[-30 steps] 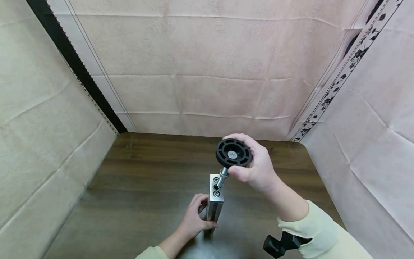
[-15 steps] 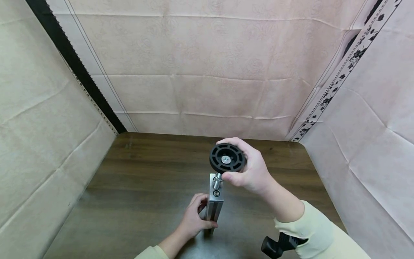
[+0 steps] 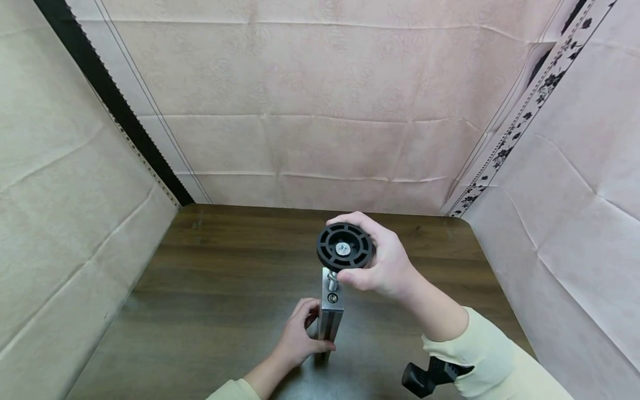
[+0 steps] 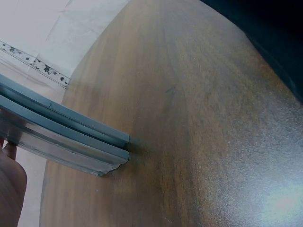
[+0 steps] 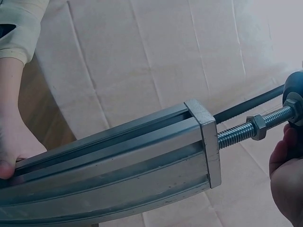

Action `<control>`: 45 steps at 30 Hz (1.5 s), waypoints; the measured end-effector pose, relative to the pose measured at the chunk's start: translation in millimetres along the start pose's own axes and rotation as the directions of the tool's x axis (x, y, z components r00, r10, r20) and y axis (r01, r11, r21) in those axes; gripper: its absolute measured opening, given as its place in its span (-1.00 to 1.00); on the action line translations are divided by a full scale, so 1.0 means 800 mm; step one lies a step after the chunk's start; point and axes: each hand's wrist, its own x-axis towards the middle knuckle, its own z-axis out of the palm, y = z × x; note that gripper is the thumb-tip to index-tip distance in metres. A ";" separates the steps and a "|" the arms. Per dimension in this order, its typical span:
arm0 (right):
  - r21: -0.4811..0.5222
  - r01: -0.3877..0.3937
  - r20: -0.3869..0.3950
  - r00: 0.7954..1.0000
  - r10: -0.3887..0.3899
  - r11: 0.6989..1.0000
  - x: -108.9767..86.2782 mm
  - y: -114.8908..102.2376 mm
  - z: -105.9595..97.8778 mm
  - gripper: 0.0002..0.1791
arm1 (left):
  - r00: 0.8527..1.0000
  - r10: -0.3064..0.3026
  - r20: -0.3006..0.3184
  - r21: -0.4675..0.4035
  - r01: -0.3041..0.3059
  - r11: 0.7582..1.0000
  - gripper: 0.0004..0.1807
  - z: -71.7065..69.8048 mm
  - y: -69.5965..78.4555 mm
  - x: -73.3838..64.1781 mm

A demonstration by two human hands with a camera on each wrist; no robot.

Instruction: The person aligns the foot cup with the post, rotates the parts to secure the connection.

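Observation:
An aluminium extrusion [image 3: 329, 325] stands upright on the wooden table, its lower end resting on the wood in the left wrist view. My left hand [image 3: 298, 336] grips it from the left. Over its top, my right hand [image 3: 387, 264] holds a levelling foot [image 3: 345, 256] by its round black base. In the right wrist view, the foot's threaded stud [image 5: 235, 135] carries a hex nut [image 5: 258, 126] and meets the end plate [image 5: 209, 142]. How deep the stud sits in the hole cannot be told. One bolt head shows on the plate in the head view.
The brown wooden table [image 3: 225, 266] has pale cloth [image 3: 300, 83] hung behind it and at both sides. A black device [image 3: 425, 378] is strapped to the right wrist over the light sleeve [image 3: 492, 353].
My right hand has moved left and slightly down with the levelling foot. The stud, tilted beside the hole before, now stands more in line with the extrusion. The left hand keeps its grip.

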 end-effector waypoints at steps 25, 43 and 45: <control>-0.046 0.007 0.008 1.000 -0.006 0.999 0.001 0.000 0.003 -0.21 | 0.999 -0.035 0.002 -0.039 0.036 0.999 -0.20 -0.001 0.003 0.001; -0.159 -0.054 -0.107 0.994 0.037 0.986 -0.002 -0.003 0.009 -0.09 | 1.000 -0.015 -0.006 -0.021 0.015 1.000 -0.21 0.000 0.002 0.000; -0.180 -0.055 -0.113 0.993 0.035 0.982 -0.003 -0.003 0.011 -0.07 | 1.000 -0.015 -0.005 -0.019 0.015 1.000 -0.21 0.000 0.002 -0.001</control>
